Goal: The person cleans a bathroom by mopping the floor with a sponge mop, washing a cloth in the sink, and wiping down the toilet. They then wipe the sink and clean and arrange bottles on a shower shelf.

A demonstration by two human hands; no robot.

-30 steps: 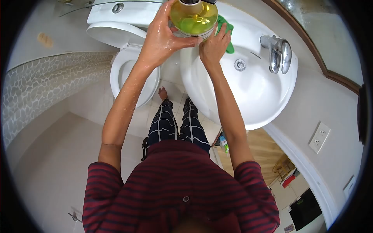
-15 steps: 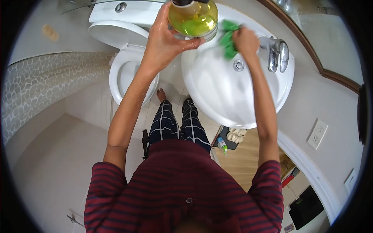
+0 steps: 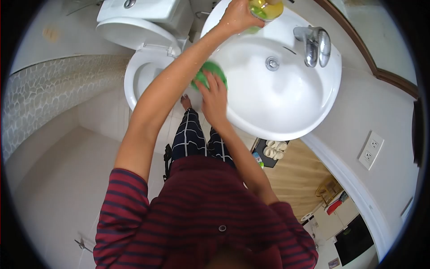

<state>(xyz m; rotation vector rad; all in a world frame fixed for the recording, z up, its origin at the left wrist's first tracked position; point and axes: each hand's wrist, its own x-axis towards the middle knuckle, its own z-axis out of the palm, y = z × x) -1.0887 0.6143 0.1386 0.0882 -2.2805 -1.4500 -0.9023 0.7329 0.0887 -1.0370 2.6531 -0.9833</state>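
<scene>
My left hand (image 3: 239, 18) is wrapped round a clear bottle of yellow-green liquid (image 3: 267, 10) over the far side of the white sink (image 3: 286, 130). The frame's top edge cuts the bottle off. Water drops glisten on this hand and wrist. My right hand (image 3: 215, 96) holds a green cloth (image 3: 217, 70) at the sink's left outer edge, fingers spread over it. Motion blurs the cloth a little, and my left forearm passes close above it. A chrome faucet (image 3: 313, 45) stands on the sink's right side, with a round metal drain (image 3: 272, 63) in the basin.
Left of the sink is a toilet (image 3: 130, 80) with its lid raised. A wood-framed mirror (image 3: 376, 40) hangs on the right wall, above a power outlet (image 3: 371, 150). Pale slippers (image 3: 274, 150) rest on a dark mat by the doorway.
My right hand has carried the green cloth from the sink's far rim near the faucet to its left edge. The left hand has shifted right and away with the bottle.
</scene>
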